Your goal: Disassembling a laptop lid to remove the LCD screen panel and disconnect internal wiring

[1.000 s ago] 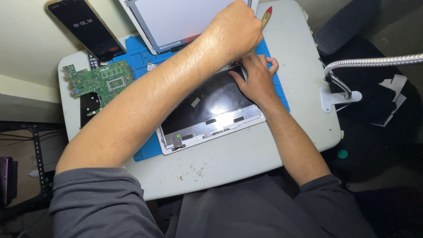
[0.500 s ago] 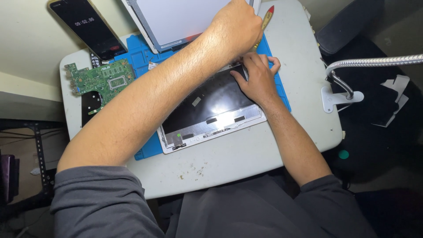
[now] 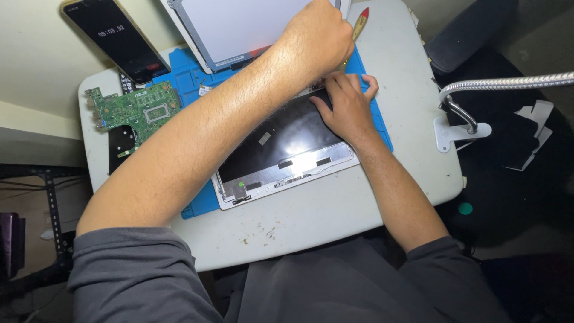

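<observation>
Compared with a second earlier, little is changing: the left hand [image 3: 320, 36], at twelve o'clock, is still gripping the red-tipped screwdriver [image 3: 359, 23] in a closed fist while the right hand [image 3: 347, 107] is pressing flat-fingered on the laptop lid shell [image 3: 281, 152] at centre.

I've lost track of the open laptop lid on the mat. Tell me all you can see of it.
The laptop lid lies flat, inside up, on the blue mat, turned askew to the table edge. Its silvery frame surrounds a glossy dark inner face with small tape strips. The right hand presses its far corner; the left hand, crossing above, holds a red-tipped tool there.
</observation>
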